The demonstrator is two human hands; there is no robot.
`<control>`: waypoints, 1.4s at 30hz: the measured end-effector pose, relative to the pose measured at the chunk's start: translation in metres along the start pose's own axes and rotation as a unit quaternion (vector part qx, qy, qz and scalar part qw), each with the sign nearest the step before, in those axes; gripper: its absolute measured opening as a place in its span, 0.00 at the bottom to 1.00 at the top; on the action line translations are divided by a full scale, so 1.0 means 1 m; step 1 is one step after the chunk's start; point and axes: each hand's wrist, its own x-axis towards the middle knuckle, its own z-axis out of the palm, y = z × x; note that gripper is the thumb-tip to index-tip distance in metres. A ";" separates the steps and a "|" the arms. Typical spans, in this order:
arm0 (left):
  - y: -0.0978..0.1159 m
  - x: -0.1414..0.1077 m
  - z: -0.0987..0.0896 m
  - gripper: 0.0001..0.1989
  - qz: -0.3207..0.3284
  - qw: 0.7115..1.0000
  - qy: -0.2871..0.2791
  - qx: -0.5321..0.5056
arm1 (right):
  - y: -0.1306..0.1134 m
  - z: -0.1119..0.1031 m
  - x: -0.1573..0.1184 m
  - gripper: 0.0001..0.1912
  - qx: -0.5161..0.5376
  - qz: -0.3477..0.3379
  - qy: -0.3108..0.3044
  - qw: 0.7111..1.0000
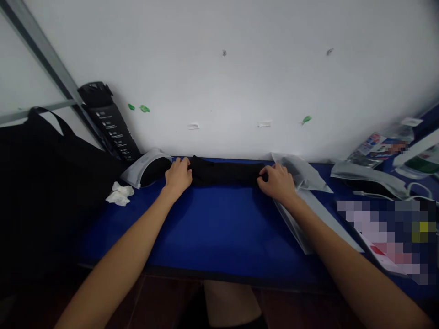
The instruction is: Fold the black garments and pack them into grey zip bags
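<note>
A long, narrow strip of folded black cloth (226, 174) lies along the back of the blue table, close to the wall. What kind of garment or fabric piece it is, I cannot tell. My left hand (179, 174) is closed on its left end, fingers curled over the edge. At the opposite end, my right hand (279, 180) pinches the cloth between thumb and fingers. A frosted bag (134, 172) with something black inside sits just left of my left hand. Behind my right hand lies another frosted plastic bag (310, 176), and a flat one (329, 219) extends under my right forearm.
On the left stand a black bag (44, 192) and a tall black bottle (111, 128) against the wall. Crumpled white tissue (120, 194) lies on the blue table (216, 228). At right are a plastic bottle (380, 146), a frosted pouch (373, 176), a white cable and a blurred-out flat item.
</note>
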 end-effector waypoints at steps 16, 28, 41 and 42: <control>0.001 0.003 -0.003 0.19 -0.024 0.999 -0.048 0.007 | -0.013 0.015 -0.013 0.30 -0.004 -0.169 -0.065 0.983; 0.002 0.003 -0.001 0.17 -0.018 0.998 -0.050 -0.030 | -0.027 -0.001 -0.011 0.30 0.046 -0.188 0.013 0.981; 0.002 0.005 -0.001 0.18 -0.026 0.998 -0.063 -0.015 | -0.025 0.018 -0.020 0.39 0.045 -0.221 -0.156 0.962; 0.002 0.005 -0.002 0.19 -0.031 0.997 -0.068 -0.005 | -0.026 0.016 -0.020 0.39 0.042 -0.224 -0.151 0.962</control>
